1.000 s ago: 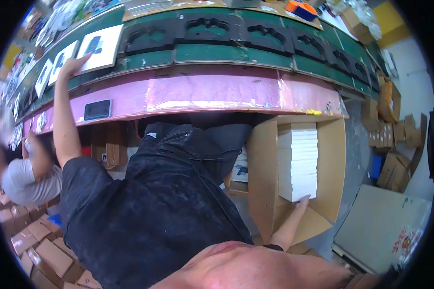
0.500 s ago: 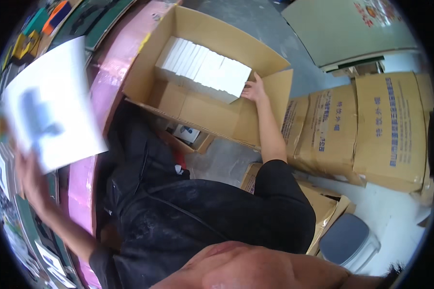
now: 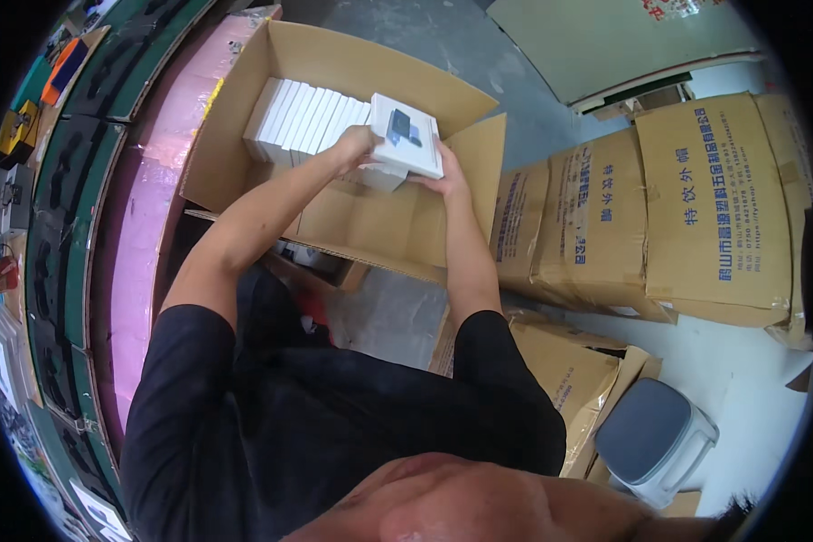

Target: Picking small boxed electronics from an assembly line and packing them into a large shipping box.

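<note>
A flat white box [image 3: 425, 135] with a dark product picture on its top is held over the right part of an open brown carton [image 3: 334, 237]. My left hand [image 3: 357, 149] grips its left side, fingers closed on it. Along its right and lower edge, my right hand [image 3: 447, 173] is closed on the same box. Inside the carton a row of similar white boxes [image 3: 303, 117] stands on edge, packed side by side against the far wall. The held box hides the right end of that row.
Sealed brown cartons [image 3: 596, 221] stand at the right. A grey-lidded bin [image 3: 646, 429] is at the lower right. Left of the open carton runs a pink-covered edge [image 3: 149, 208] beside a dark green conveyor [image 3: 50, 280]. Under the carton is a smaller open box [image 3: 321, 266].
My left hand has brought the white box from the far left over to the carton. My right hand has left the row's end and now holds that box too.
</note>
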A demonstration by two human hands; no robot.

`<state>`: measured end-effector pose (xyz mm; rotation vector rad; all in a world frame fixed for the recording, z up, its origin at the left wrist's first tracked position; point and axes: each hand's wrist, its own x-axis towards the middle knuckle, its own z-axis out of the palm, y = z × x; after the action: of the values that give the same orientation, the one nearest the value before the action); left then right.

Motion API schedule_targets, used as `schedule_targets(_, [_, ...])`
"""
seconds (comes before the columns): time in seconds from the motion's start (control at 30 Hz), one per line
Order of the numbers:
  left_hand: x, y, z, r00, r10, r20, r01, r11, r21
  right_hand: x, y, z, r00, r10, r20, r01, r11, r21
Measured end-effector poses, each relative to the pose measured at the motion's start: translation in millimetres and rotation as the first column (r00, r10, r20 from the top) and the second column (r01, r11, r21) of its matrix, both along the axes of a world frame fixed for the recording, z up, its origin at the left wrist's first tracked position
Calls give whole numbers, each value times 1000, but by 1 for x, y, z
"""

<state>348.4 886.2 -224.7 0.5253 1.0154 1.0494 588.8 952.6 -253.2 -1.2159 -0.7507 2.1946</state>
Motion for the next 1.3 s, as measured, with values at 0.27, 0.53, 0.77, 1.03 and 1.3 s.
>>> schedule_targets(0.27, [-13,-31,-41,-134,-139,-981,825,533,-188,3,26,-6,995,14,-99,-25,994,-108])
schedule_targets(0.53, [57,-26,-3,-484,-124,-866,768,415,-488,14,22,-13,998,-32,-58,26,995,-95])
schedule_targets(0.77, [63,-17,-31,-486,28,-873,801,414,-432,26,50,38,977,-39,210,-6,978,207])
schedule_targets(1.03, [52,-32,-12,-502,-29,-864,749,485,-452,4,25,167,122,-248,961,-644,717,267])
schedule_targets(1.3, [66,-22,-5,-518,19,-855,763,462,-452,19,66,-16,194,-119,974,-571,793,210])
